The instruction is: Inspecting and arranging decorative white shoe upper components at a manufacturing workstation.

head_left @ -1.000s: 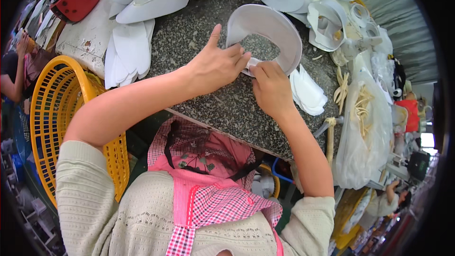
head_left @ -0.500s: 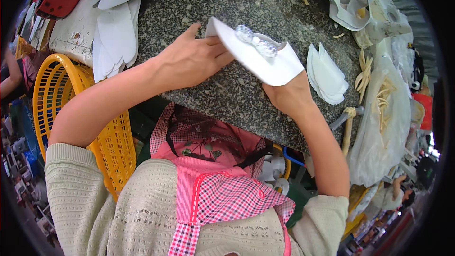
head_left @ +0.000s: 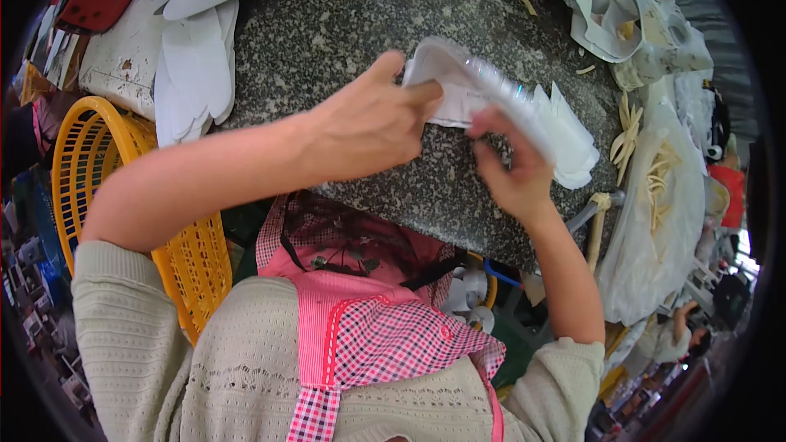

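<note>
- Speckled grey stone worktop (head_left: 344,8), w/ loose white cut pieces (head_left: 196,74) at upper left.
- Yellow plastic basket (head_left: 90,155) beside worktop, left of body.
- White insole-shaped piece (head_left: 483,90) held just above worktop, betw. both hands; long axis running upper left to lower right, tilted on edge.
- Small stack of white pieces (head_left: 573,143) on worktop behind it, right side.
- Left hand (head_left: 368,127) closed on its upper-left end, thumb on top.
- Right hand (head_left: 512,172) pinching it from below, mid-length; equally near.
</note>
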{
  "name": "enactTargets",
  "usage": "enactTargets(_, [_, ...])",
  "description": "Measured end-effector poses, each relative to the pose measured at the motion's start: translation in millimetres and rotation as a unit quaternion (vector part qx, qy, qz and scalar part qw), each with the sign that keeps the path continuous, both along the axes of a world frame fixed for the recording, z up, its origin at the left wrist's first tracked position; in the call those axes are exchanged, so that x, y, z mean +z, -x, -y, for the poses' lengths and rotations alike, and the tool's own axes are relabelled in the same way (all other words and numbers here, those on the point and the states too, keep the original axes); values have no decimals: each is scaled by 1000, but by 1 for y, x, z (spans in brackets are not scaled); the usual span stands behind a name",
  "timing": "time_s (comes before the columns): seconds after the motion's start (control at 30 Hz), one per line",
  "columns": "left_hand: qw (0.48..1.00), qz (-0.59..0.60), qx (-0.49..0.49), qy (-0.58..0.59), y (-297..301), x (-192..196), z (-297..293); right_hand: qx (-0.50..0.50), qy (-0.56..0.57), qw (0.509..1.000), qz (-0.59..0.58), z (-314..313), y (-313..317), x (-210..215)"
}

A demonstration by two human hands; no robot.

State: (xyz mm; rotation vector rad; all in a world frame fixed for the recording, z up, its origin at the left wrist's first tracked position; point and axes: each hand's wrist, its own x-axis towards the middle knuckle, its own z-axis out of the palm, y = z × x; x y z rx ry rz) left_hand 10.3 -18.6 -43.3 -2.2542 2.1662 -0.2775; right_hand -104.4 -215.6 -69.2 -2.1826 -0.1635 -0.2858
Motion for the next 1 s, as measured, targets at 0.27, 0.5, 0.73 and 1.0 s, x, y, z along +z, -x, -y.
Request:
enactTargets(0.27, [996,-22,-70,-42,-12,11,16,17,171,985,17,-2,-7,10])
enactTargets(0.5, [996,-58,-65,-5,-9,15,18,29,123,992,8,2,-9,14])
enactTargets(0.73, [995,-72,-64,-3,-7,14,22,45,250,962,103,-1,-13,6])
enactTargets(1.0, [997,-62,-47,-6,-6,7,25,117,293,938,142,6,-5,11])
